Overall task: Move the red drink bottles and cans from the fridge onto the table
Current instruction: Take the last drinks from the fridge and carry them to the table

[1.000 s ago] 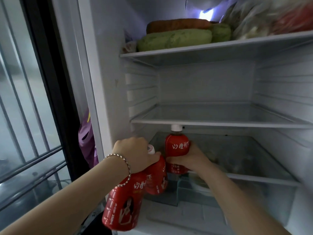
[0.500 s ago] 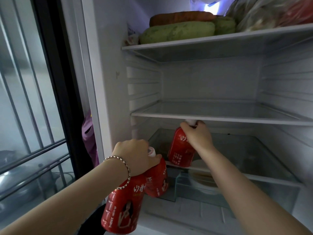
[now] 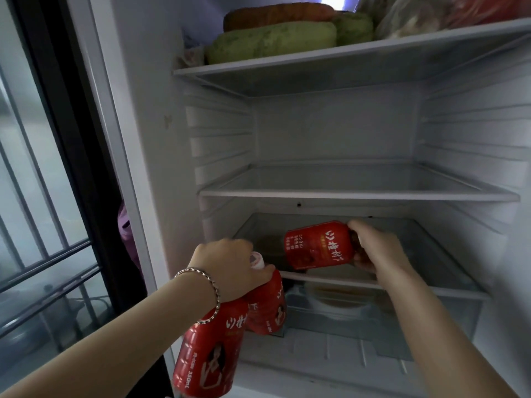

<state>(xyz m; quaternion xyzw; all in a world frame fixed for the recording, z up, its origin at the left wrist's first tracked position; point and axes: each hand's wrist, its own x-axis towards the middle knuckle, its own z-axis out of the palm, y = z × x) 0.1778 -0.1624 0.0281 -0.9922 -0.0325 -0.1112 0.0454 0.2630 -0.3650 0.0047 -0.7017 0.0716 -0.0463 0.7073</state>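
Observation:
I face the open fridge. My left hand, with a bracelet at the wrist, grips the necks of two red drink bottles that hang below it: one bottle at the lower left and a second bottle just to its right, white cap showing by my thumb. My right hand holds a third red bottle by its top. That bottle lies tipped sideways, base pointing left, just above the glass shelf over the drawer.
The middle shelf is bare. The top shelf carries green and orange vegetables and bagged food. A clear drawer with a bowl inside sits under the lowest shelf. A barred window stands at the left.
My right hand moved from the third bottle's body to its top, lifted it off the shelf and tipped it sideways. My left hand kept its two bottles almost still.

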